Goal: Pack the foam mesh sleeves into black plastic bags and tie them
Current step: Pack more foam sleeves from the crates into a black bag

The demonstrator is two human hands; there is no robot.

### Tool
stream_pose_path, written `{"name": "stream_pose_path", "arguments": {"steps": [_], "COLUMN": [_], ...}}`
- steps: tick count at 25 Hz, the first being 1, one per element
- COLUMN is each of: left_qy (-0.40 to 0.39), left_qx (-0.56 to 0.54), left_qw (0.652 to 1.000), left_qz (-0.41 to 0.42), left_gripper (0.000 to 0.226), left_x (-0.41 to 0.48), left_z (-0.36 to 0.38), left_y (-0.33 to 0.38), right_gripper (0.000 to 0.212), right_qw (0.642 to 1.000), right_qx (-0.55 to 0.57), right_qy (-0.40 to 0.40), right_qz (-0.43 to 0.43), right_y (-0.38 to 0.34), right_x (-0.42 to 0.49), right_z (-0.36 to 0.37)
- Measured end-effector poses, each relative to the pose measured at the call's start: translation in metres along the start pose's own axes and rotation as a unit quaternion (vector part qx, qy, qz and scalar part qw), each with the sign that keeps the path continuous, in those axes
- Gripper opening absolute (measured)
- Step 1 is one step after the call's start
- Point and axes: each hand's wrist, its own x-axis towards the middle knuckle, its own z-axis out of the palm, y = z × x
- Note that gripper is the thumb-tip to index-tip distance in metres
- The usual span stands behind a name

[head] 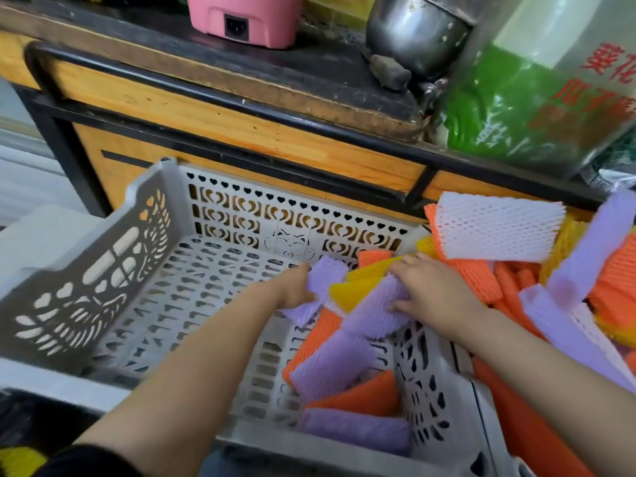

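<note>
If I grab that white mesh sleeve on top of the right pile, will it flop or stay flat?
The white sleeve is probably very light: open foam netting. It likely bends easily, as the purple sleeve curves under the right hand.

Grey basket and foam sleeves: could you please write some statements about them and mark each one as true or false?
1. The left hand grips a purple sleeve over the grey basket. True.
2. The grey basket is filled to the rim. False: sleeves lie only in its right part, and the left part shows bare floor.
3. A white sleeve lies on top of the pile right of the basket. True.
4. The right hand holds a black bag. False: it grips a second purple sleeve.
5. The pink appliance stands in the basket. False: it stands on the dark counter above.
</note>
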Motion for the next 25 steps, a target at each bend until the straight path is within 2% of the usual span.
{"name": "stream_pose_path", "arguments": {"steps": [2,5,7,10,12,16,19,21,23,25], "left_qy": [-0.017,-0.046,-0.039,0.07,0.145,0.271,0.3,0.281,0.254,0.238], "left_qx": [-0.008,0.041,0.038,-0.044,-0.113,-0.173,-0.264,-0.368,-0.464,-0.496], "left_qw": [1.0,0.997,0.997,0.995,0.981,0.944,0.917,0.886,0.848,0.834], "left_qz": [-0.007,-0.037,-0.056,-0.059,-0.067,-0.074,-0.024,0.004,0.033,0.047], "left_gripper": [0.07,0.081,0.074,0.037,0.023,0.031,0.031,0.032,0.036,0.041], "left_x": [0.006,0.005,0.002,-0.009,-0.023,-0.064,-0.098,-0.122,-0.143,-0.159], "left_z": [0.006,0.012,0.011,-0.004,-0.02,-0.042,-0.047,-0.046,-0.045,-0.048], "left_y": [0.003,0.007,0.009,0.017,0.019,0.011,0.011,0.017,0.021,0.019], "right_gripper": [0.042,0.043,0.039,0.034,0.036,0.041,0.043,0.046,0.056,0.068], "right_qw": [0.999,0.998,0.996,0.987,0.978,0.961,0.943,0.954,0.961,0.948], "right_qx": [0.028,0.056,0.078,0.137,0.184,0.195,0.187,0.194,0.247,0.304], "right_qy": [0.028,0.025,0.028,0.058,0.076,0.159,0.228,0.203,0.126,0.048], "right_qz": [0.007,0.019,0.03,0.053,0.064,0.113,0.155,0.105,0.006,-0.085], "right_y": [0.001,-0.001,-0.001,-0.004,-0.008,-0.028,-0.056,-0.082,-0.106,-0.123], "right_x": [-0.001,-0.005,-0.008,-0.011,-0.012,-0.006,0.005,0.008,0.005,-0.002], "right_z": [-0.002,-0.001,-0.002,-0.009,-0.014,-0.028,-0.039,-0.043,-0.044,-0.047]}}
